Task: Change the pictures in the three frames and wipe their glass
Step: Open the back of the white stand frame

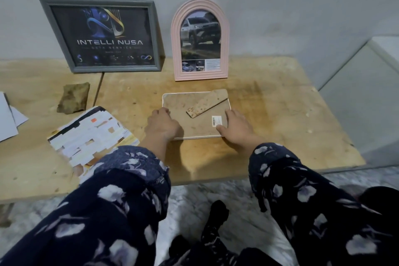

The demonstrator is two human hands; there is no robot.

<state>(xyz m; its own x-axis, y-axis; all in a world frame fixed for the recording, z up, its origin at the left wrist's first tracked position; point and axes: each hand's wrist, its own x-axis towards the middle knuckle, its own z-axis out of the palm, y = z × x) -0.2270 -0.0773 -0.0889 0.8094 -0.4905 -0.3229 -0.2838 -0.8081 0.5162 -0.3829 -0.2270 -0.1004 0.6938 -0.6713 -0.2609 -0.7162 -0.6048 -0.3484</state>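
Head view: at centre frame, the white-rimmed rectangular frame (pixel 195 114) lay face down on the worn wooden table (pixel 269 119), brown backing board up. My left hand (pixel 163 124) curled over its left edge; my right hand (pixel 234 128) pressed flat on its lower right corner. Upper left, the grey rectangular frame (pixel 101 34) and the pink arched frame (pixel 200 39) stood filled. I judged this third frame unfinished, wiping unconfirmed.

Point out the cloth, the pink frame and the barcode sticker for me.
cloth (pixel 73 98), head view, middle of the crumpled rag
pink frame (pixel 177 49), head view, left side of its border
barcode sticker (pixel 216 120), head view, centre of the label
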